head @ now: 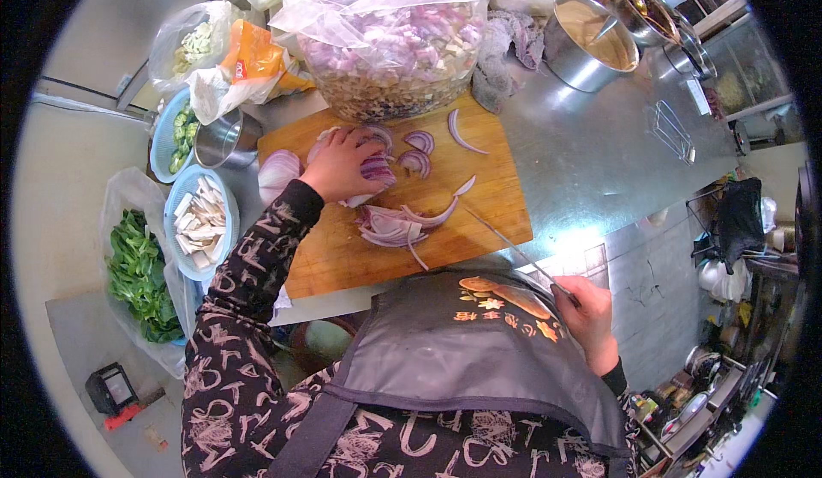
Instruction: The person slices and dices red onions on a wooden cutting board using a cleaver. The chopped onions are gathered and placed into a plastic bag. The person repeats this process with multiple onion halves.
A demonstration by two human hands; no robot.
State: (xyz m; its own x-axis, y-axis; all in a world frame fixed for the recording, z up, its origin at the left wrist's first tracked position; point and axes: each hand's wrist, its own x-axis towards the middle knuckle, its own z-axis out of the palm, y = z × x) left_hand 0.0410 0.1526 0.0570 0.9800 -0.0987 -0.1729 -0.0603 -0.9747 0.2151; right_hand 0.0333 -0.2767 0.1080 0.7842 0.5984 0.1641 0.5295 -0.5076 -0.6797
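Note:
My left hand [340, 163] rests over a partly sliced red onion [377, 171], fingers curled on it, on the wooden cutting board [324, 253]. In my right hand [585, 317], at the board's near right, is the handle of a kitchen knife [504, 239]. Its thin blade, seen edge-on, reaches over the board's front edge, apart from the onion. A pile of onion slices [388, 226] lies in front of my left hand. Loose onion slivers [419, 142] lie to its right, with one long curved strip [459, 132] farther out. Another onion piece [278, 176] sits by the board's left edge.
Behind the board stands a large clear bag of chopped onion [398, 47]. A grey cloth [498, 73] and a steel pot of brown liquid [587, 47] are to its right. At left are a steel cup [228, 141], a blue basket of white strips [201, 221] and bagged leafy greens [138, 279].

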